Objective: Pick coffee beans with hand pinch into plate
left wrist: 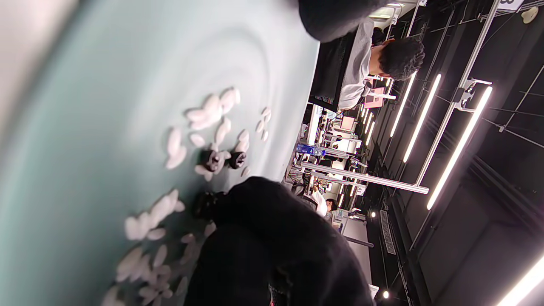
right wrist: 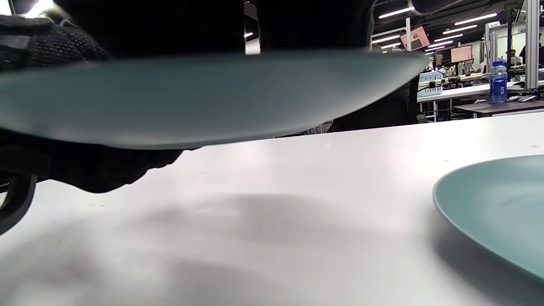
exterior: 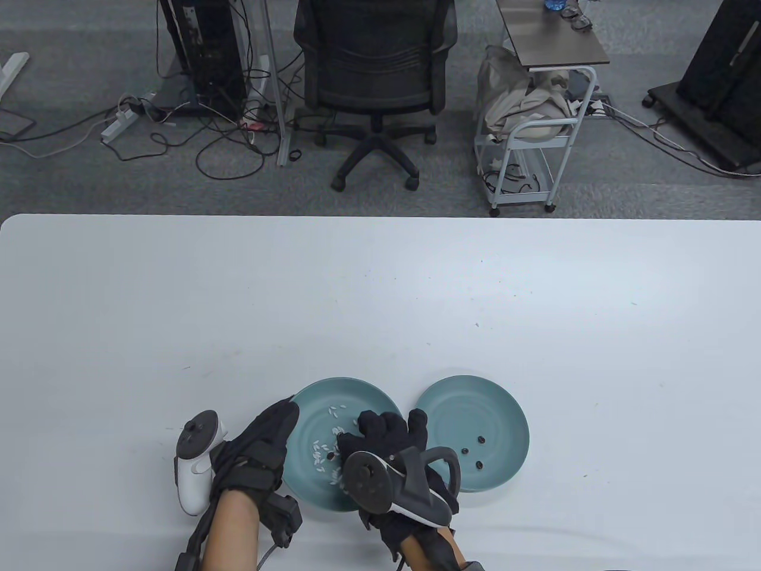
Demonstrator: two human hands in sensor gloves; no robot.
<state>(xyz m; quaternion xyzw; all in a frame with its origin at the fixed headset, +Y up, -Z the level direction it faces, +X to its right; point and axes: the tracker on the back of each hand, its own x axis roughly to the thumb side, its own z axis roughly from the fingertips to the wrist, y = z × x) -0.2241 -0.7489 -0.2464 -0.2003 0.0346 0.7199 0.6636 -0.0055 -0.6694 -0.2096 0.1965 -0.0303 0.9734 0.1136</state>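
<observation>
The left teal plate [exterior: 333,410] holds white grains and a few dark coffee beans [left wrist: 212,159]. My left hand [exterior: 285,422] grips its left rim and holds it raised and tilted; in the right wrist view its underside [right wrist: 204,97] hangs above the table with my gloved left hand [right wrist: 85,165] beneath. My right hand [exterior: 343,443] reaches down into this plate, and its fingertips [left wrist: 225,204] pinch a dark bean [left wrist: 203,205] lying on the plate. The right teal plate [exterior: 505,428] lies flat and holds three coffee beans [exterior: 481,439].
The two plates sit side by side near the front edge of the white table [exterior: 380,297], almost touching. The right plate's rim [right wrist: 497,208] is close to my right wrist. An office chair [exterior: 374,71] and a cart [exterior: 535,137] stand beyond the far edge.
</observation>
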